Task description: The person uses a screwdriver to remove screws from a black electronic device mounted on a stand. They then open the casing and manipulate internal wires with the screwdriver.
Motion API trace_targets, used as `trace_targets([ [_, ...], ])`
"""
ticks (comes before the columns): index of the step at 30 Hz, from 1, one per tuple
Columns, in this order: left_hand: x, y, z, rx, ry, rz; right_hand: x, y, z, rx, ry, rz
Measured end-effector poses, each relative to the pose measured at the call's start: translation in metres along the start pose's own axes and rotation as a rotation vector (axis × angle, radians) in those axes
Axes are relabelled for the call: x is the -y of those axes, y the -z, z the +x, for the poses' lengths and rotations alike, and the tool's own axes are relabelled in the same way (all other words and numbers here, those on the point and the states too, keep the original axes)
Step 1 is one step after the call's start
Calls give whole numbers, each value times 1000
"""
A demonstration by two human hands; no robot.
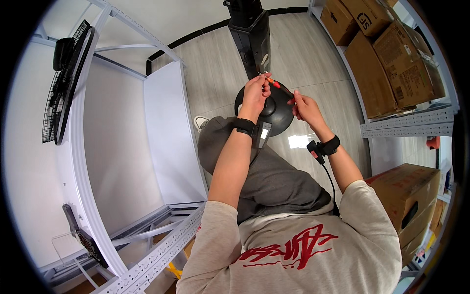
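My right hand (306, 108) grips the dark end of a screwdriver (277, 85) with orange-red parts, which points up and left toward a black stand column (250, 41). At its other end, my left hand (255, 95) is closed in a pinch, close against the column's lower part. What those fingertips hold is too small to make out. The column rises from a round black base (284, 120) on the floor, just beyond my knees. Both wrists wear black straps with small devices, and a cable runs from the right one.
A white metal shelf unit (169, 112) stands at the left, with a black fan grille (63, 93) on it. Several cardboard boxes (369, 73) fill the right-hand rack, and another carton (404, 191) sits near my right elbow. Pale tiles (298, 44) cover the floor.
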State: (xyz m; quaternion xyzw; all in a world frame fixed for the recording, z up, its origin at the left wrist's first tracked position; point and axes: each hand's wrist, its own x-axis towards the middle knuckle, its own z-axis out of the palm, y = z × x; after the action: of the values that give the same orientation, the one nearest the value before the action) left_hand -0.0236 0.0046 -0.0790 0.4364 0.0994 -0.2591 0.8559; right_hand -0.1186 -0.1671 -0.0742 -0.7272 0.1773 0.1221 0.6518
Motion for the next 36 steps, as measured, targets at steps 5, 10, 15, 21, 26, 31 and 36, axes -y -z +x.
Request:
trace_targets([
  [5,1,-2,2,14,2,-25,-16,1,9,-61,192,37],
  [10,0,-1,0,17,1,-25,-10,-2,3,-104,289,33],
  [15,0,-1,-2,40,14,0,-13,0,1,-118,297,53],
  [21,1,-2,-2,64,55,38,-15,8,-5,-128,269,34],
  [26,5,0,1,68,91,32,-17,12,-8,-101,283,58],
  [31,1,-5,-1,28,76,-9,-17,20,-13,-70,281,113],
  [36,4,-6,0,-8,73,45,-15,28,-19,-25,245,127],
])
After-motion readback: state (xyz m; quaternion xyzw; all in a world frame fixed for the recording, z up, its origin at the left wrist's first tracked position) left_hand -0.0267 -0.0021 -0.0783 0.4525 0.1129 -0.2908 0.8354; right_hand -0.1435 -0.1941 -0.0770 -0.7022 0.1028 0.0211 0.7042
